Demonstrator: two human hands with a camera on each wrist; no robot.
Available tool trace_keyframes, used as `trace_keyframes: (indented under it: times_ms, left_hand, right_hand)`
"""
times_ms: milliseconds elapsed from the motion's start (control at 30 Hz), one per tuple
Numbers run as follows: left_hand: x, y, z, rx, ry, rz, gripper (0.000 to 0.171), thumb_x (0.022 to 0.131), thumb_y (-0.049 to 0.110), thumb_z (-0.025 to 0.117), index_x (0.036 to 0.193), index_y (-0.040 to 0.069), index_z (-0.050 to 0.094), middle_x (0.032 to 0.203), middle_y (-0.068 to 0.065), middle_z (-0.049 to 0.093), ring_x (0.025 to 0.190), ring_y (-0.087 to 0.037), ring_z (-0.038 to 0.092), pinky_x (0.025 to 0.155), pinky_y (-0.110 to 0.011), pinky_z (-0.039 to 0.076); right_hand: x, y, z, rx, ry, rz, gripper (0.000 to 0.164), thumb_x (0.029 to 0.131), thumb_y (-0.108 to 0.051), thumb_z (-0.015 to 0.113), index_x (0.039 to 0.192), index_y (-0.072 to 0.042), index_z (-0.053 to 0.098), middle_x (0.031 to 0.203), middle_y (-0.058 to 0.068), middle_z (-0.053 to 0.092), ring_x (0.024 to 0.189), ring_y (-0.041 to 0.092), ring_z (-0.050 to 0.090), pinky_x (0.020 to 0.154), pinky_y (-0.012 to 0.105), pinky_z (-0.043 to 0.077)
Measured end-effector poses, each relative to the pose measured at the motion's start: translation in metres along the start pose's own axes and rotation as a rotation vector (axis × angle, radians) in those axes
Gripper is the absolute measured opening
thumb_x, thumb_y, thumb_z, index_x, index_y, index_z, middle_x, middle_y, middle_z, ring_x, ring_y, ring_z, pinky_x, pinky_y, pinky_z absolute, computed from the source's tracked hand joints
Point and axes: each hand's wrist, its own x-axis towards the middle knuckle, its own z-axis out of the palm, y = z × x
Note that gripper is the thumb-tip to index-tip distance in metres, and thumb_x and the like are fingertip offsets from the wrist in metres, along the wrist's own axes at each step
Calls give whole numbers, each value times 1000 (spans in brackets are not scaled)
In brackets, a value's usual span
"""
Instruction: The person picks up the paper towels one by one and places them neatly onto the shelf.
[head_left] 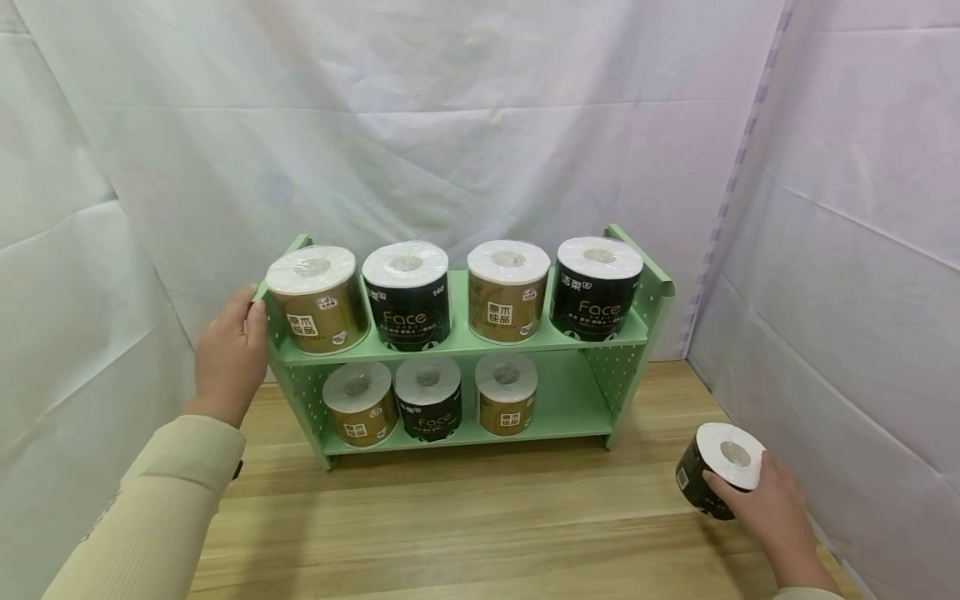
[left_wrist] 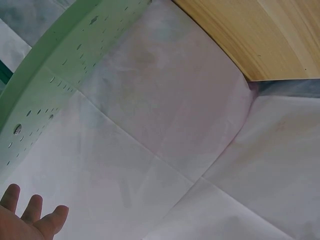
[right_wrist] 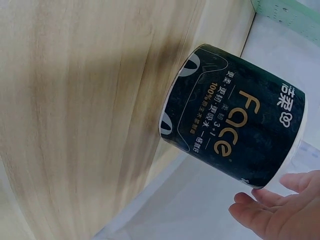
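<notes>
My right hand (head_left: 776, 508) grips a black-wrapped toilet paper roll (head_left: 696, 473) by its upper part, at the right of the table. That roll is tilted; in the right wrist view its "Face" label (right_wrist: 235, 120) shows, with the fingers (right_wrist: 280, 215) at its top end. A green two-tier shelf (head_left: 555, 400) stands in the middle. Beside its upper left side panel is my left hand (head_left: 232, 358), fingertips at the panel's edge. The left wrist view shows several of that hand's fingers (left_wrist: 35, 207) extended below the perforated panel (left_wrist: 60, 70); its contact with the panel is unclear.
Gold rolls (head_left: 324, 312) and black rolls (head_left: 408, 308) alternate on the upper tier. Below stand two gold rolls (head_left: 506, 404) and a black one (head_left: 429, 408), left of a bare stretch of lower board (head_left: 573, 408). White curtains (head_left: 450, 150) enclose the wooden table (head_left: 420, 517).
</notes>
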Motion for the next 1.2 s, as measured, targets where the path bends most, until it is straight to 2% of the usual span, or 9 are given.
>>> trace_keyframes:
  times_ms: [300, 533, 667, 933, 1200]
  left_hand:
    - [0, -1, 0, -6, 2, -1, 47, 104, 31, 30, 142, 6, 45, 127, -29, 54, 110, -50, 51, 93, -66, 37]
    - [1, -1, 1, -4, -5, 1, 48, 105, 32, 29, 142, 6, 44, 128, -29, 54, 111, -49, 51, 93, -67, 38]
    - [0, 0, 0, -4, -2, 1, 48, 105, 31, 30, 142, 5, 44, 128, -29, 54, 112, -49, 51, 94, -67, 37]
    - [0, 1, 0, 6, -15, -10, 50, 105, 32, 28, 143, 5, 43, 128, -30, 54, 111, -50, 51, 93, -68, 38]
    - [0, 0, 0, 3, -6, -5, 49, 104, 32, 28, 143, 5, 44, 128, -30, 54, 112, -50, 51, 94, -67, 38]
  right_hand:
    - [-1, 5, 4, 10, 37, -1, 107, 82, -51, 68, 140, 23, 17, 129, 47, 29, 118, 61, 29, 93, 70, 29]
    - [3, 8, 8, 32, -29, 112, 113, 82, -53, 67, 144, 20, 8, 137, 47, 21, 126, 61, 22, 100, 71, 25]
    - [4, 8, 9, 45, -39, 135, 114, 82, -53, 67, 145, 19, 5, 139, 47, 19, 128, 61, 20, 101, 71, 24]
    - [5, 8, 11, 83, 32, 117, 99, 82, -46, 70, 138, 20, 22, 127, 43, 37, 118, 57, 36, 95, 67, 33]
    - [7, 9, 13, 121, 90, 75, 86, 78, -40, 76, 129, 18, 37, 118, 40, 47, 108, 55, 46, 88, 64, 39]
